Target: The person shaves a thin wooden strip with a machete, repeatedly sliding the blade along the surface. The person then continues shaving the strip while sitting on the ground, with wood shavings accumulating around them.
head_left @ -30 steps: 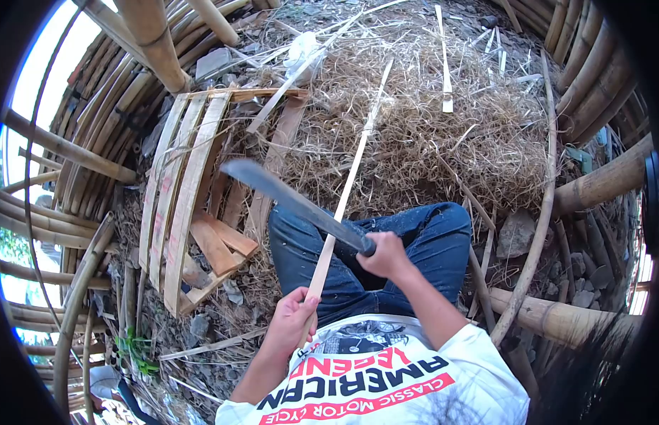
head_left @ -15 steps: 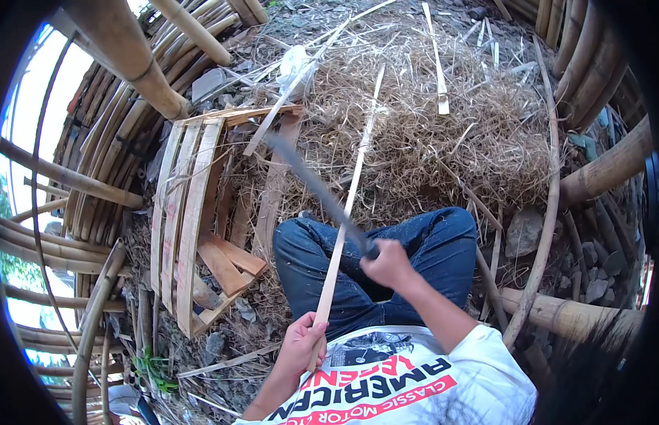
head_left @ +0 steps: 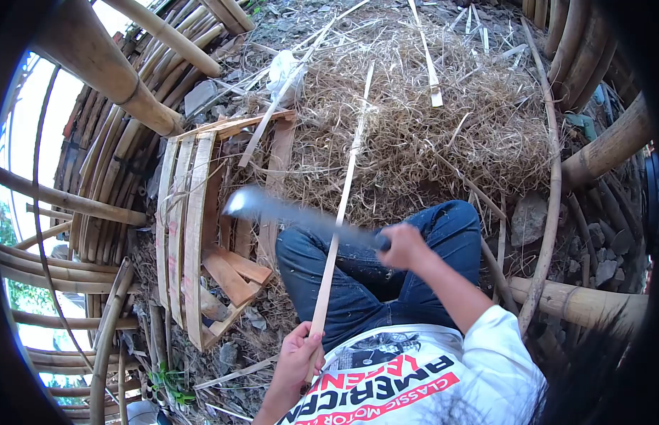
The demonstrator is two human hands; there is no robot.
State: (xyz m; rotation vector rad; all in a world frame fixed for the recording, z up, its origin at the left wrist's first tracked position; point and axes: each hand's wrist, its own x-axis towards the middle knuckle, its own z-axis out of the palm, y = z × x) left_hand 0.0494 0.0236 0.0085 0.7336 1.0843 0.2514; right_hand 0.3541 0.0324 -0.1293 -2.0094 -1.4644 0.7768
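Observation:
Near my waist, my left hand (head_left: 299, 353) is closed round the near end of a long, pale bamboo strip (head_left: 347, 185), which runs away over my lap onto the shavings. My right hand (head_left: 405, 248) grips the dark handle of a machete (head_left: 294, 212) above my right thigh. Its long grey blade, smeared by motion, points left and crosses over the strip in this view. The bright, broad tip lies in front of the wooden crate's slats.
A slatted wooden crate (head_left: 196, 234) stands at my left with loose boards in it. Curly bamboo shavings (head_left: 442, 152) cover the ground ahead. Another strip (head_left: 426, 60) and a white plastic bag (head_left: 285, 74) lie farther off. Bamboo poles (head_left: 81, 202) frame both sides; stones (head_left: 529, 224) are at right.
The machete has swung so that its blade lies flatter across the strip, its tip lower and farther left. My right hand has shifted slightly right and up. My left hand keeps hold of the strip.

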